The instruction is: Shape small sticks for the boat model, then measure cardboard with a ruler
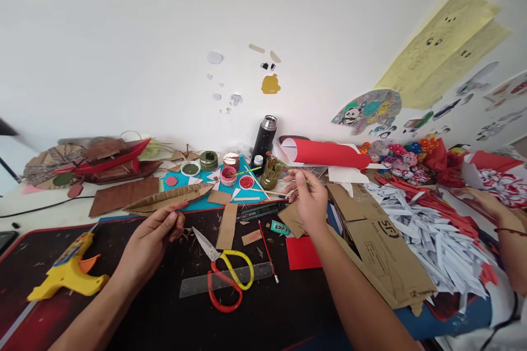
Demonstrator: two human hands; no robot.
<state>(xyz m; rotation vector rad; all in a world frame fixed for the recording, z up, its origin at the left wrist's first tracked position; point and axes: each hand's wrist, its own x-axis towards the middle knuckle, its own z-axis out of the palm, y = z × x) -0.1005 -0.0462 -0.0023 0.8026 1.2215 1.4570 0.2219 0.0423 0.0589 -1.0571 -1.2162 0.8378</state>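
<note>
My left hand (pixel 158 233) is closed on a long, boat-shaped piece of cardboard (pixel 171 197), pinched near its right end. In my right hand (pixel 307 197) a thin paintbrush (pixel 309 182) with a green handle is gripped. Its front end reaches left over a glass jar (pixel 270 174) of murky water; whether the bristles touch the jar I cannot tell. Left of the jar stand an open red paint pot (pixel 228 175), a dark green paint pot (pixel 209 160) and a lid with red paint (pixel 247 182). Another brush (pixel 249 171) lies across the red pot.
Scissors (pixel 222 263) lie over a clear ruler (pixel 189 286) on the dark mat. A yellow glue gun (pixel 68 274) is at left. Behind stand a black flask (pixel 264 140) and red corrugated paper (pixel 329 153). Folded paper strips (pixel 428 241) and another person's hand (pixel 480 203) are at right.
</note>
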